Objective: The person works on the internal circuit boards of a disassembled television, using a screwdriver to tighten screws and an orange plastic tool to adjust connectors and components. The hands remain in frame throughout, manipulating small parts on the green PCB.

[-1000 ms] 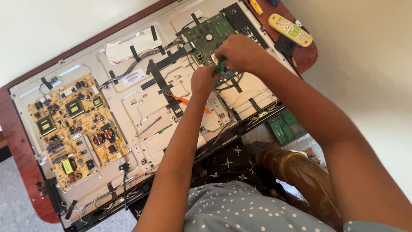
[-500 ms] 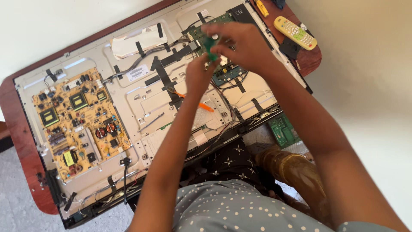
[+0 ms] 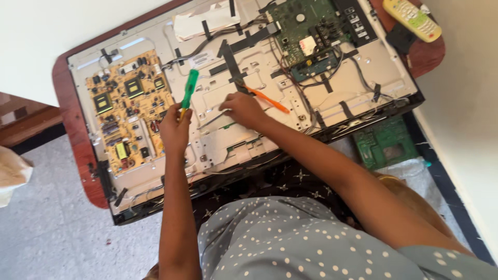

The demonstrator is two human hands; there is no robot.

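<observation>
An opened flat television (image 3: pixel 363 67) lies back-up on a reddish table, its metal chassis bare. My left hand (image 3: pixel 175 129) grips a green-handled screwdriver (image 3: pixel 189 89), the handle pointing up and away, right beside the yellow power board (image 3: pixel 127 111) at the left. My right hand (image 3: pixel 243 110) rests palm down on the middle of the chassis, fingers bent, touching the metal near a thin orange tool (image 3: pixel 267 99) that lies just to its right. Nothing shows inside that hand. A green main board (image 3: pixel 311 26) with many wires sits at the far right.
A yellow-green remote control (image 3: pixel 412 19) lies on the reddish table (image 3: pixel 78 150) at the top right corner. A loose green circuit board (image 3: pixel 384 142) lies on the floor below the television's right end. A white wall runs along the far side and the right.
Both hands have left the green main board at the right. The left hand carried the green screwdriver over to the yellow power board; the right hand came down onto the middle of the chassis.
</observation>
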